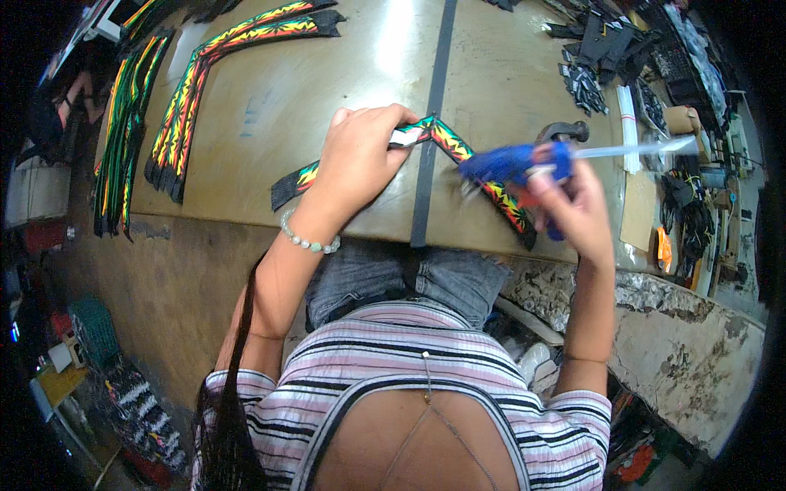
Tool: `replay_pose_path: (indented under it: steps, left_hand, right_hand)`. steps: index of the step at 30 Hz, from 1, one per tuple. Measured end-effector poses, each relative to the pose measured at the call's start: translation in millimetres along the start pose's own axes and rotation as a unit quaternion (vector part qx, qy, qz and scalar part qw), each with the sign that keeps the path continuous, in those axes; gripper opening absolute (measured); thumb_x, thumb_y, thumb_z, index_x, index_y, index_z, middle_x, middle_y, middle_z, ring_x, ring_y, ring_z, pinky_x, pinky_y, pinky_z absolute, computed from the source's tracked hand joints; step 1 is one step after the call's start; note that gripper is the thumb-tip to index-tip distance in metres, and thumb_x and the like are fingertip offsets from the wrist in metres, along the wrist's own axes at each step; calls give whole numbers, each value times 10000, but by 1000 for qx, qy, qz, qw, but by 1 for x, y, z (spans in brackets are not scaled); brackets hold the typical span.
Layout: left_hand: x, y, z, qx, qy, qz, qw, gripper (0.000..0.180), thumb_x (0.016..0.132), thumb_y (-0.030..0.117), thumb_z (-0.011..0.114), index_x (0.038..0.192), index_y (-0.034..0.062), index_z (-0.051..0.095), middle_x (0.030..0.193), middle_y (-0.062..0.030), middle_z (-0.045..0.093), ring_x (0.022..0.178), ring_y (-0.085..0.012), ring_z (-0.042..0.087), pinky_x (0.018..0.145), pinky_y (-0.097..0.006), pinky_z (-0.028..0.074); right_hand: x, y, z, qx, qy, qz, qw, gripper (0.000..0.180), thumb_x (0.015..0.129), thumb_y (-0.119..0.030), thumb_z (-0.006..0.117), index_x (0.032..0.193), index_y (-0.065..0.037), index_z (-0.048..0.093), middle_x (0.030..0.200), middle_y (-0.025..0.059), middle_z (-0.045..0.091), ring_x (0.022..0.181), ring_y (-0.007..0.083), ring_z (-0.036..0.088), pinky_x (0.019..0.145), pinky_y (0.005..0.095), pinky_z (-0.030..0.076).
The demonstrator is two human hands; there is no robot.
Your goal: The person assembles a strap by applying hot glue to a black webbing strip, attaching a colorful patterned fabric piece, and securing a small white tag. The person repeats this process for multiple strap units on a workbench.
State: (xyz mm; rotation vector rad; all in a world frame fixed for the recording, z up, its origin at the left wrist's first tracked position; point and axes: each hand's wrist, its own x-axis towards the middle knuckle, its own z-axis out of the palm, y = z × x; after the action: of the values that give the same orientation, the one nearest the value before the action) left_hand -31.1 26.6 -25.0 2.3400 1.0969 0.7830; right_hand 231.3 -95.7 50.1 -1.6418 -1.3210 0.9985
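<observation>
Presently, head view: left hand (360, 159) pinches a patterned strap (446, 141) against the worktop (270, 106), fingers closed on it. Right hand (573, 204) grips a blue glue gun (512, 164), nozzle just above the strap. Similar straps (176, 123) lie well apart, left.

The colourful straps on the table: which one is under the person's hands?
The bent strap at the near table edge: left hand presses it, right hand holds a blue glue gun over it. Other straps lie untouched far left.

Your left hand (356, 159) presses a strap (426, 151) on the table (327, 98); your right hand (573, 209) holds a glue gun (512, 164) over it. More straps (184, 106) lie far left.
</observation>
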Motion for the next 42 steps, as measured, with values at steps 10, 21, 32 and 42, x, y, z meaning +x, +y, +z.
replay_pose_path:
  steps: [10, 21, 32, 42]
  left_hand:
    - [-17, 22, 1, 29, -7, 11, 1000, 185, 852, 201, 733, 1005, 109, 682, 876, -83, 698, 803, -258, 630, 795, -368, 379]
    - [-20, 25, 5, 22, 22, 25, 999, 164, 854, 175, 728, 1003, 120, 688, 864, -51, 694, 782, -227, 622, 780, -363, 362]
    - [-23, 22, 6, 20, 33, 24, 999, 168, 858, 221, 721, 976, 105, 692, 879, -85, 697, 803, -263, 621, 794, -388, 371]
    - [-23, 28, 2, 4, 33, 9, 999, 166, 838, 217, 725, 971, 118, 708, 870, -70, 698, 810, -254, 633, 777, -387, 357]
  right_hand:
    - [-71, 134, -174, -358, 490, 270, 747, 612, 987, -570, 464, 1212, -6, 544, 1064, 308, 665, 1023, 475, 630, 848, 512, 495]
    - [120, 92, -118, -253, 246, -53, 934, 274, 904, -246, 689, 1038, -11, 735, 876, 145, 740, 755, 193, 708, 716, 317, 541]
    - [152, 104, -103, -376, 214, -27, 901, 225, 754, -107, 714, 934, 26, 723, 936, 252, 696, 877, 400, 689, 802, 449, 552]
    - [147, 83, -105, -290, 316, -89, 899, 163, 788, -57, 652, 915, -23, 748, 890, 213, 713, 854, 353, 706, 802, 404, 552]
